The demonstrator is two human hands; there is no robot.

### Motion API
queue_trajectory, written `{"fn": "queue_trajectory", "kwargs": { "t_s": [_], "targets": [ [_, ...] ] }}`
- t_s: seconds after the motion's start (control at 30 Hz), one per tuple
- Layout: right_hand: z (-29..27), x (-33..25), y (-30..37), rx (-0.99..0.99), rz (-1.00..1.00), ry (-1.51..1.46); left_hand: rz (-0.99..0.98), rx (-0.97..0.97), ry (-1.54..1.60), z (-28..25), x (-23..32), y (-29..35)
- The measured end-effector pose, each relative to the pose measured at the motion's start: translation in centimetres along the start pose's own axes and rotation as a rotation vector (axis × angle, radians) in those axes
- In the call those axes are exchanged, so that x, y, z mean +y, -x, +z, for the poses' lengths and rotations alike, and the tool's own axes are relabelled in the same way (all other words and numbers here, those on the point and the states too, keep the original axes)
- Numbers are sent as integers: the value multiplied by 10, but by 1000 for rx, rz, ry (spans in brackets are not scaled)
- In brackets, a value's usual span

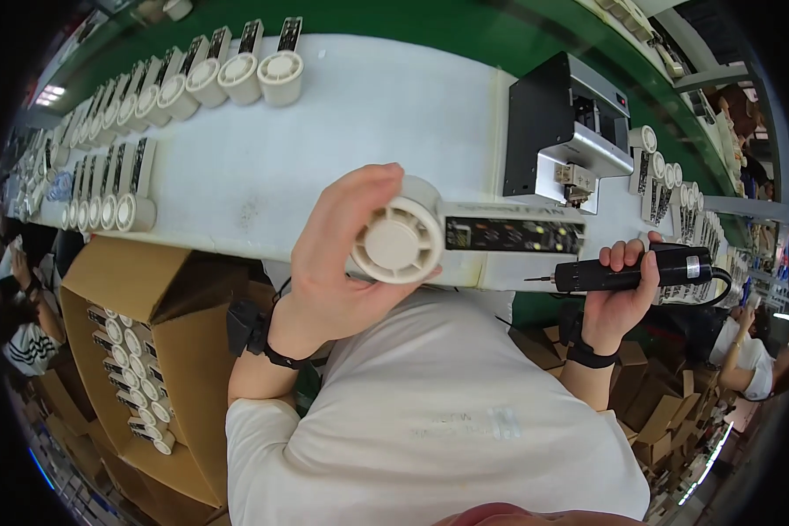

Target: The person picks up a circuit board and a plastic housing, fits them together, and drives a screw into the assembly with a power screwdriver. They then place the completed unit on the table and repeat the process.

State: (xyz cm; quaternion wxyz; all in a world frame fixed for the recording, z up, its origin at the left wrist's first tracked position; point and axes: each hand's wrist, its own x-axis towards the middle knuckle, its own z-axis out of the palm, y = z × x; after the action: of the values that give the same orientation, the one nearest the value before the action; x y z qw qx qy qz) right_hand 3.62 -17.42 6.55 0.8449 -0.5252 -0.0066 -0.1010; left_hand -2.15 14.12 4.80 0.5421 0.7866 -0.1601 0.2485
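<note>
My left hand is wrapped round the round, vented head of a white handheld fan, lifted over the near edge of the table. The fan's handle points right, and a dark circuit board shows along it. My right hand grips a black electric screwdriver by its body. Its thin bit points left, just below the end of the fan's handle, with a gap between them. A cable leaves the tool's back end.
A black and silver screw feeder stands at the table's right. Rows of similar fans line the far left, with another row nearer. More fans stand at right. Below left, an open carton holds several fans. Other people sit at both sides.
</note>
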Motion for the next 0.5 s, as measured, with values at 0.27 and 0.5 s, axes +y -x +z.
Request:
{"fn": "queue_trajectory", "kwargs": {
  "t_s": [0.27, 0.5],
  "targets": [
    [-39, 4, 4, 192, 17, -44, -585, 313, -338, 37, -103, -121],
    [-77, -13, 21, 458, -16, -148, -548, 380, -790, 109, -249, -252]
  ]
}}
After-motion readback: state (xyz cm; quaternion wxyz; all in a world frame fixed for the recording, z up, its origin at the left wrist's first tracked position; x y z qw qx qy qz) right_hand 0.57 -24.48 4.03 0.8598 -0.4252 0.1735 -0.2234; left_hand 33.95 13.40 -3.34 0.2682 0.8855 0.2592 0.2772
